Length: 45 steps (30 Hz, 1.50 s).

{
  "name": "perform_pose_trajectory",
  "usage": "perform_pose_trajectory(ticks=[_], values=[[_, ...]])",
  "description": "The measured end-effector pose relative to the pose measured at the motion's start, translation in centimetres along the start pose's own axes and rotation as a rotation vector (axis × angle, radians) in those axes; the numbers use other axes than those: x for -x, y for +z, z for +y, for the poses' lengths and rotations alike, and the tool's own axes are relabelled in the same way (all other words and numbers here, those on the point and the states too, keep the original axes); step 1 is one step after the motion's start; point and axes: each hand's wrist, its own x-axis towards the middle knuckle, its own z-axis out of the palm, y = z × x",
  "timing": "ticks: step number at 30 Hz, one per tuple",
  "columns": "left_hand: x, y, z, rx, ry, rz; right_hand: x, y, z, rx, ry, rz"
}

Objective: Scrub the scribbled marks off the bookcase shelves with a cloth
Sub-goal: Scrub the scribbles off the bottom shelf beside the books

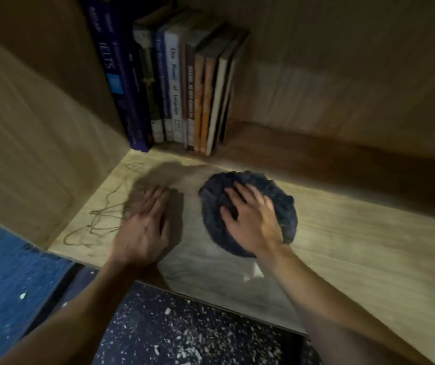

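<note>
While right hand (253, 219) presses, cloth (248, 212) beneath, scribbles (100, 217) leftward

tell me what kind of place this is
Probably a room in a home or study, seen from inside a wooden bookcase. A row of upright books stands at the back left of the shelf, and a dark speckled floor shows below its front edge.
</note>
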Motion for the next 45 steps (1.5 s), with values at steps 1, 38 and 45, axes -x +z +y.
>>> perform_pose_trajectory(ticks=[1, 38, 45], values=[[0.3, 0.3, 1.0, 0.005, 0.032, -0.004, 0.8, -0.2, 0.2, -0.015, -0.006, -0.013], [1.8, 12.8, 30.9, -0.042, 0.777, -0.318, 24.4, -10.9, 34.6, 0.082, 0.510, 0.232], [2.1, 16.7, 41.6, 0.067, 0.638, -0.329, 23.6, -10.9, 35.0, 0.039, 0.599, 0.252]])
